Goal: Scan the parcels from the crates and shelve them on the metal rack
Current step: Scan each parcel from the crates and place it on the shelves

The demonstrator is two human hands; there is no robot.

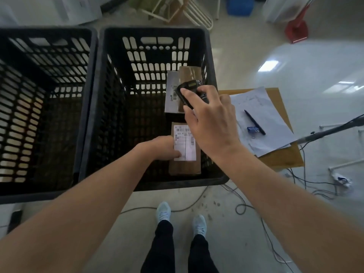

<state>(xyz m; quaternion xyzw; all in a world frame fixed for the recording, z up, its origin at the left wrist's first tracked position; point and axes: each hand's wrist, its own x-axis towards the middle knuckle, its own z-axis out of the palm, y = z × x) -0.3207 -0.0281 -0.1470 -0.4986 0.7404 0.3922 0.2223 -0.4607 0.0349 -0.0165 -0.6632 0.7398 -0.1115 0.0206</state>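
Left hand (164, 147) holds labelled parcel (185, 148) (in crate (110, 107)); right hand (208, 123) grips scanner (187, 91)

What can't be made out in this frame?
- Near parcel: label print too small and washed out to read; the hands cover parts of it.
- Far parcel: partly hidden by the scanner in the right hand.
- Left hand: fingertips lie on the near parcel; whether it grips is unclear.
- Metal rack: not in this head view.
- Left crate: cut off by the left edge.
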